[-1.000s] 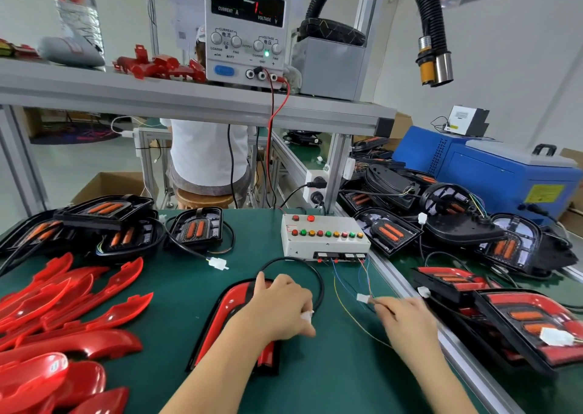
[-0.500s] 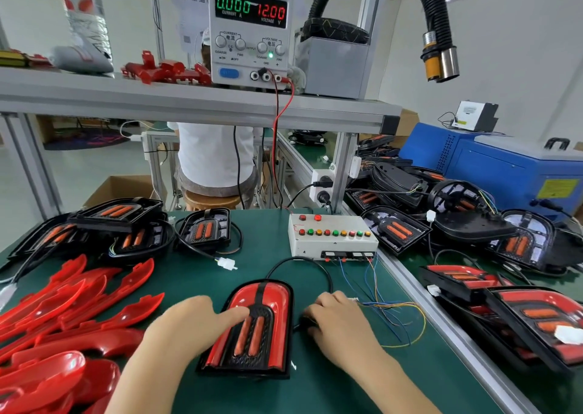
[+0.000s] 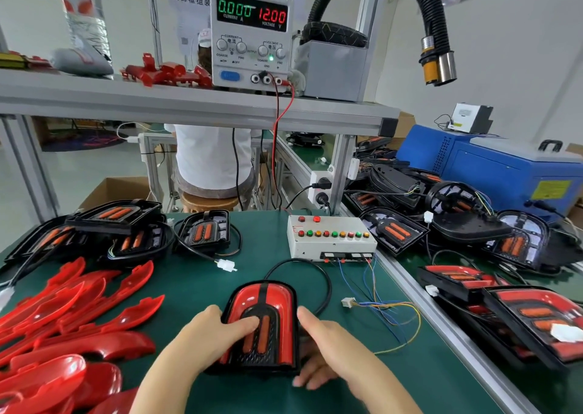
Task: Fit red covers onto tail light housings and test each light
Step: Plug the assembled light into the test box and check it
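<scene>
Lying flat on the green surface [image 3: 195, 287], near its front edge, the tail light [image 3: 263, 328] is gripped from both sides. The left hand [image 3: 202, 334] is curled over its left edge with fingers laid across the middle, and the right hand [image 3: 328, 341] is clamped on its right edge, thumb on top. The red cover [image 3: 244, 297] appears seated, but a clip left half-engaged under uneven pressure could be missed, and the cover might spring loose later.

The greater risk is judged to lie in the test. No current is shown on the power supply [image 3: 252, 35], and the white plug [image 3: 348, 302] on the thin wires from the test box [image 3: 328, 243] lies unconnected just beside the light — so an untested unit could be passed on. The light's black cable [image 3: 328, 287] is looped behind it and could be snagged or pinched if the light is lifted carelessly. Where that cable ends cannot be told.
</scene>
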